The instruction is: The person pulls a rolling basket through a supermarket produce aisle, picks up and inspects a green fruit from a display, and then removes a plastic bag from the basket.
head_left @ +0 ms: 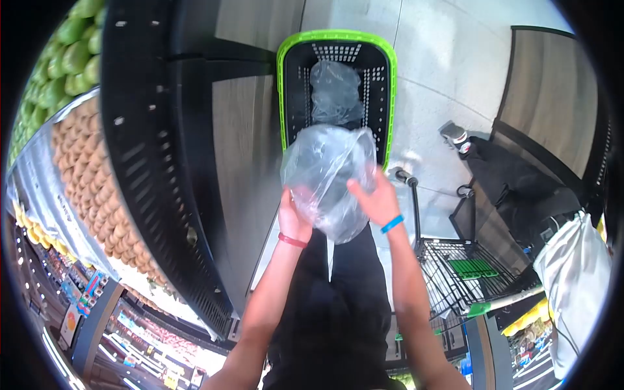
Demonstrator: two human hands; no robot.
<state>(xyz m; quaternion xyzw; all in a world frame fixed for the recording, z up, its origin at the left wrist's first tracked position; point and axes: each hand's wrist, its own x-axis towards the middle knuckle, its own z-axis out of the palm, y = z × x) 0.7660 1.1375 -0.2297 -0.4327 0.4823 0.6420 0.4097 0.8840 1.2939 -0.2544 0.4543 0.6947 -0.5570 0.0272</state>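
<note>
A clear plastic bag (328,172) is spread between my two hands, puffed and wrinkled. My left hand (296,220), with a red band at the wrist, grips its lower left side, the fingers partly behind the film. On the bag's right side my right hand (377,198), blue band at the wrist, holds it with the thumb in front. The bag overlaps the near end of a black basket (392,97) with a bright green rim. Inside that basket lies another crumpled clear plastic bag (336,91).
Produce displays line the left, with brown round produce (97,188) and green fruit (75,55). A wire shopping cart (474,270) stands at the right. Beyond it is a person in dark clothes (513,185), near a pale grey bag (575,279). Light floor tiles (442,58) lie beside the basket.
</note>
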